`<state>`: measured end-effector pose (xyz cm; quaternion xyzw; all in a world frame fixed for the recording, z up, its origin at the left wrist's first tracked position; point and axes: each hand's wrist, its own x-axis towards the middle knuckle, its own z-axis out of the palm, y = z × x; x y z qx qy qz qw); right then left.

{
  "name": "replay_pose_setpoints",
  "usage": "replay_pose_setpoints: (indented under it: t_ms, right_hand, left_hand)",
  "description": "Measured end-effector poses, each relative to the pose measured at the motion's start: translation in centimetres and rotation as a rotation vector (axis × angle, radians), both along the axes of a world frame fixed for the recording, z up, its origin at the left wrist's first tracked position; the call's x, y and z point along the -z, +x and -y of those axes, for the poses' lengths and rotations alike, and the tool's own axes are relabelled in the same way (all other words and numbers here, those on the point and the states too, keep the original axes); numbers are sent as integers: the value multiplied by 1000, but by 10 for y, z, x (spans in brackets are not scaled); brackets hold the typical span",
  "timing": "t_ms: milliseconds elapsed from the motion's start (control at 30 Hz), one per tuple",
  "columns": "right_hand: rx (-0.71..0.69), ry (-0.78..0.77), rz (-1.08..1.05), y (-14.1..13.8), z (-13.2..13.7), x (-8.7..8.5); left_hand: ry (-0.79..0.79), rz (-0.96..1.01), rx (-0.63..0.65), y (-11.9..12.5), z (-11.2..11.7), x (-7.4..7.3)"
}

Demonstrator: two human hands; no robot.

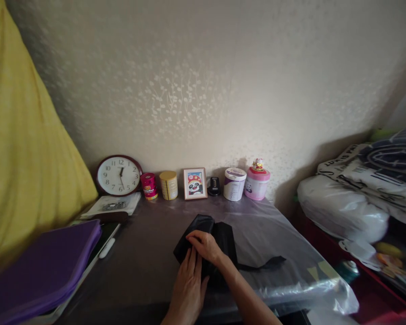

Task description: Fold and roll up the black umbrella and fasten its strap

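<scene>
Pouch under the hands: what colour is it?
The pouch is black, seen best in the head view.

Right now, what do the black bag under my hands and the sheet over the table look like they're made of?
Black bag: soft fabric, probably nylon or polyester, matte; it folds limply and trails a flat strap. Table sheet: thin clear plastic film, glossy; it wrinkles and catches the light, most at the front edge.

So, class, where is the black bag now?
Head view: the black bag lies centre on the table, under the left hand and right hand, in front of the framed panda picture.
</scene>
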<state>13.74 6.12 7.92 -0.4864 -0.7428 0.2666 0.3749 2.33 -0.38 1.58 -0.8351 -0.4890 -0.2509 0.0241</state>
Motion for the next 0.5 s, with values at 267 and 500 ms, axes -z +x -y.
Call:
replay_pose_setpoints:
  t_ms: [267,500]
  right_hand:
    - [-43,288,313,13,-17,14]
    - [126,220,491,24,-58,19]
  left_hand:
    - [-45,11,-74,5,0,8]
    - [-147,-1,-121,7,2,10]
